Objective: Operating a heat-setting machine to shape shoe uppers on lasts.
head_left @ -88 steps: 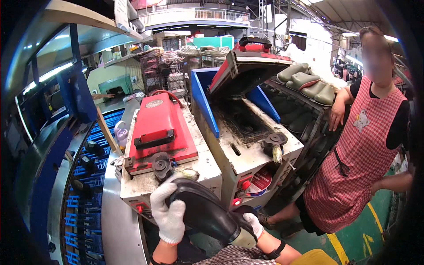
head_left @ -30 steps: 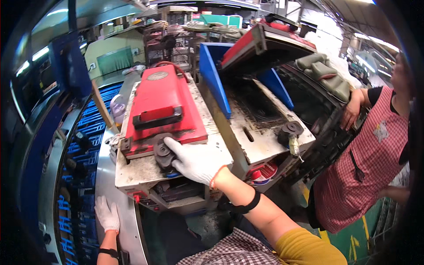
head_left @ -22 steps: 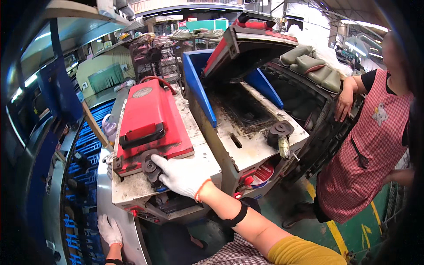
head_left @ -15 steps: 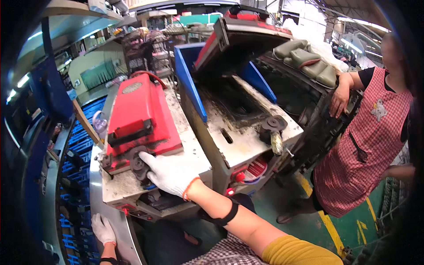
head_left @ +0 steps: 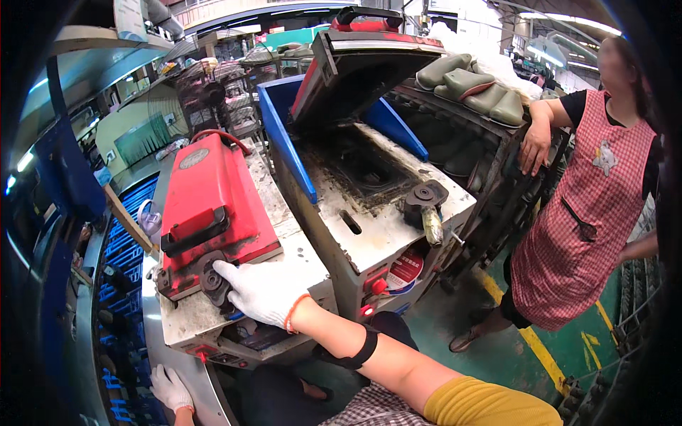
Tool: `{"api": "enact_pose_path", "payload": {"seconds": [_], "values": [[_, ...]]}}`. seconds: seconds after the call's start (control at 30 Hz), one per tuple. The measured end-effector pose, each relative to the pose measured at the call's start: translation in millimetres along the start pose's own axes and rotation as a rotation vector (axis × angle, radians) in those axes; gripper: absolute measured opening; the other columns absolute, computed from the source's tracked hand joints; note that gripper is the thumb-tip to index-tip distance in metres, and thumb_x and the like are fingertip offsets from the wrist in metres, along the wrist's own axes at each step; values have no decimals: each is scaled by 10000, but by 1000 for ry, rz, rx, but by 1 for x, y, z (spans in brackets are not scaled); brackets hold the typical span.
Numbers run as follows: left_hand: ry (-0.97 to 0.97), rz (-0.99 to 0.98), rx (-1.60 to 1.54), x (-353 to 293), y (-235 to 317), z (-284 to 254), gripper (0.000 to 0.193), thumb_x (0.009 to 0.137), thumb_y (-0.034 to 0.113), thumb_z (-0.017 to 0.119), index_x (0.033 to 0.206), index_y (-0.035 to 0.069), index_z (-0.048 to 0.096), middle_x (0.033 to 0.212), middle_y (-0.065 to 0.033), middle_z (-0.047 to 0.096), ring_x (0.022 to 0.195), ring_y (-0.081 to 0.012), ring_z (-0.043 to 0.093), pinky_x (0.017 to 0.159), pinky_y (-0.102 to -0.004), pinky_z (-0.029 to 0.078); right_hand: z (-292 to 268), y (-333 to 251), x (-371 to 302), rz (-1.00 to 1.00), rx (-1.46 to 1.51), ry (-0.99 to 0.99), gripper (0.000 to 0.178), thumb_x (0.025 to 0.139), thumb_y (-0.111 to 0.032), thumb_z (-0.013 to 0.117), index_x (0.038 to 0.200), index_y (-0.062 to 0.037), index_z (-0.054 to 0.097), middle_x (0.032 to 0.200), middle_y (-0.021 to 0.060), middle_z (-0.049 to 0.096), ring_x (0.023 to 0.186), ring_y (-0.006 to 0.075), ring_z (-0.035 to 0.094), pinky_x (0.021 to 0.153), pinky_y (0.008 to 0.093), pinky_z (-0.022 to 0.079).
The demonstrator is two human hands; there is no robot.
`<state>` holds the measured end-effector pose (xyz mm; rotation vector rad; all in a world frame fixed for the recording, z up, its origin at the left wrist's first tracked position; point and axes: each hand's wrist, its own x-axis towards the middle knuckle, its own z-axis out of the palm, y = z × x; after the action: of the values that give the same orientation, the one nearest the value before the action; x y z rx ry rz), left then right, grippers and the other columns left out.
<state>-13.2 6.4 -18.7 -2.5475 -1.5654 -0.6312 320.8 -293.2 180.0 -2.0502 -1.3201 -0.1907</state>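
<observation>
My right hand (head_left: 266, 291), in a white knit glove, is at the front of a press with a red lid (head_left: 213, 206). Its fingers are closed at the dark round latch (head_left: 214, 280), the foremost ones against its side; the lower fingers are partly hidden. The lid lies down on the worn white press body. My left hand (head_left: 171, 388), also gloved, rests flat on a metal surface (head_left: 160, 312) at lower left, fingers stretched out and holding nothing.
To the right stands a second press with its lid (head_left: 369, 74) raised between blue side plates (head_left: 288, 142), and a latch with a wrapped handle (head_left: 432, 226). Green shoe-shaped pieces (head_left: 472, 89) lie on a rack. Beyond it a person in a checked apron (head_left: 568, 234) leans on the rack.
My view has shifted slightly, so the presses sit a little farther left. Both hands keep their places, the right at the latch and the left on the metal surface.
</observation>
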Motion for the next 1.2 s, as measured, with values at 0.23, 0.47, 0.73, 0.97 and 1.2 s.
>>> {"api": "enact_pose_path", "payload": {"seconds": [0.23,0.47,0.73,0.97,1.2], "values": [[-19,-203,115,3,9,3,499,1040,416,571,1408,87,640,1466,-182,605,1317,-390,582,1117,-578,417,-2,2,0,6,-20,-2,435,949,-188,594,1375,-99,602,883,168,745,813,392,737,712,519,575],[-122,-191,157,8,0,4,567,1059,464,531,1493,99,567,1547,-198,536,1370,-399,548,1129,-568,415,-6,1,4,32,14,-106,544,961,-208,623,1479,-79,520,940,193,706,827,397,704,730,508,550],[-115,-183,197,12,4,5,563,1065,467,533,1487,94,557,1533,-209,544,1325,-418,557,1123,-549,418,-4,4,2,26,6,-75,540,964,-216,621,1480,-90,522,938,195,704,821,402,702,726,509,547],[61,-203,355,3,3,9,588,1073,495,510,1491,83,557,1547,-238,525,1379,-422,526,1159,-552,396,-8,-4,3,42,10,-114,539,967,-219,619,1479,-84,519,939,198,703,837,397,703,740,505,551],[-137,-174,186,13,4,5,591,1077,462,506,1501,51,535,1552,-263,507,1382,-447,508,1148,-547,404,-9,-2,3,57,14,-121,546,969,-218,606,1488,-79,507,955,200,707,854,398,704,761,509,553]]}}
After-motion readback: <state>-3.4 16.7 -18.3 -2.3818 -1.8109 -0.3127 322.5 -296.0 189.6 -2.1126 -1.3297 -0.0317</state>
